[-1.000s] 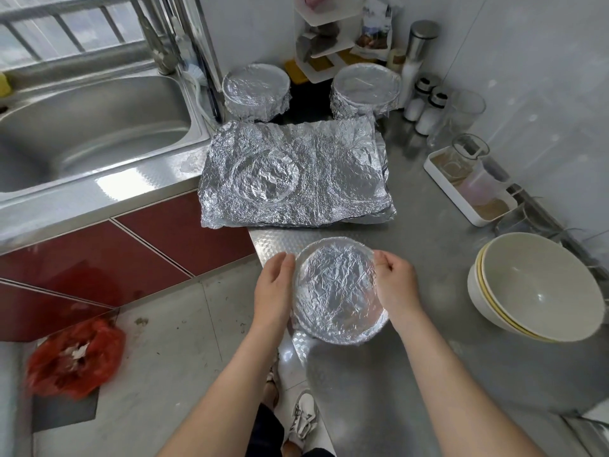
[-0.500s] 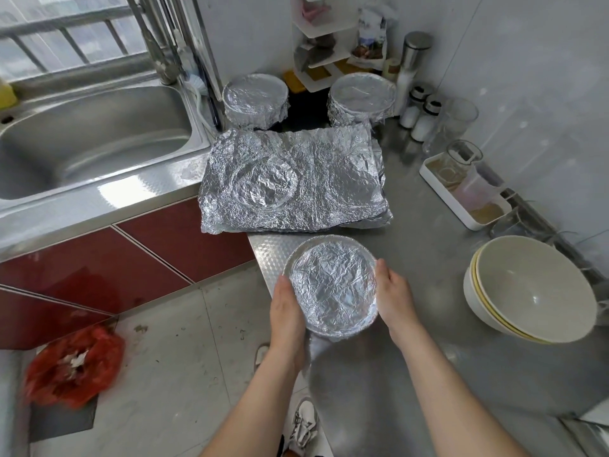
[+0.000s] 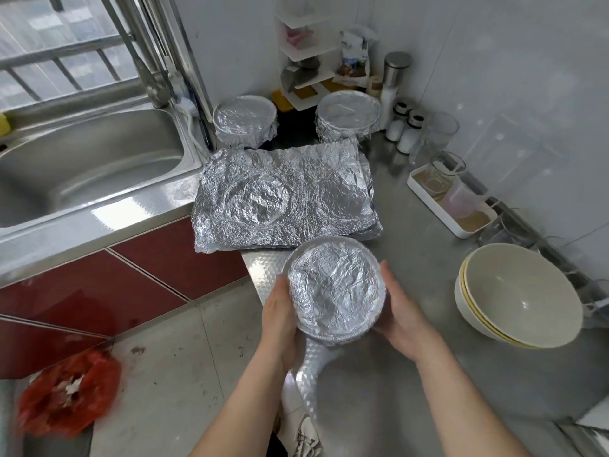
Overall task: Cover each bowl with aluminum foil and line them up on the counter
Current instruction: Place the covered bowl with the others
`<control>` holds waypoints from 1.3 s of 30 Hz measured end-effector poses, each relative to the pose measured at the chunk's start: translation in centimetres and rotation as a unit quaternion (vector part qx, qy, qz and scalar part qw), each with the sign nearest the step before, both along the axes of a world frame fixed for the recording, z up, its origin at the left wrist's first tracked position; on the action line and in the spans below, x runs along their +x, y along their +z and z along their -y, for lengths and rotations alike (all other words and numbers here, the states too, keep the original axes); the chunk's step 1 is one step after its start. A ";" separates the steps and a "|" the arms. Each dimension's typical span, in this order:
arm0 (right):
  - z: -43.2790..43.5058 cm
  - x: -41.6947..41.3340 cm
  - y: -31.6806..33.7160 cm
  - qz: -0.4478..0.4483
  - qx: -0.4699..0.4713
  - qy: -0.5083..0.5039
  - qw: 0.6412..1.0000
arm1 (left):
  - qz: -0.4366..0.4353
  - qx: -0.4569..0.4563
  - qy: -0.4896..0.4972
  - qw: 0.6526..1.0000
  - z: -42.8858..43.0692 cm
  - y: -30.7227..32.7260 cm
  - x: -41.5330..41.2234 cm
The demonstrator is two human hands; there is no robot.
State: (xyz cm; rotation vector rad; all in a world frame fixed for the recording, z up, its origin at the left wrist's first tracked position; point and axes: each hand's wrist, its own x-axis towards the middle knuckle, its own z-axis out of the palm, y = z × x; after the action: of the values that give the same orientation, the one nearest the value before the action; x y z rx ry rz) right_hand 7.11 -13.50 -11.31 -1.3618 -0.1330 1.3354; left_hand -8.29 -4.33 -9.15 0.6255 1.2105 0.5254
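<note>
Head view: the packet (image 3: 354, 56) on the corner shelf carries print too blurred to read. The left hand (image 3: 280, 311) and right hand (image 3: 402, 308) clasp the foil-covered bowl (image 3: 334, 288) by its sides, fingers curled beneath it and hidden. The bowl tilts toward the camera over the counter (image 3: 412, 252) edge, just beside the foil sheets (image 3: 283, 196); whether it touches the counter is unclear.

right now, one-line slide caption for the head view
Left hand and right hand hold a foil-covered bowl over the counter, foil sheets and two wrapped bowls behind
</note>
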 end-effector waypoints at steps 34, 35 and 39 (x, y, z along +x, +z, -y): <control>-10.0 4.4 3.0 -0.062 0.062 -0.202 0.975 | -0.330 0.329 -0.475 0.747 -7.0 -3.2 2.9; -10.2 4.1 3.0 -0.061 0.063 -0.196 0.977 | -0.274 0.282 -0.404 0.826 -7.7 -2.4 3.0; -11.7 3.7 3.3 -0.043 0.068 -0.177 0.981 | -0.067 0.130 -0.132 0.980 -11.8 1.4 4.6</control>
State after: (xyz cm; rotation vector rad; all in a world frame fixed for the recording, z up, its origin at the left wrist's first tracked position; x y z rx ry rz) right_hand 10.80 -1.75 -8.02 -1.1464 0.0740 1.0630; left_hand -3.71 7.50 -7.72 1.0428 1.1708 0.4236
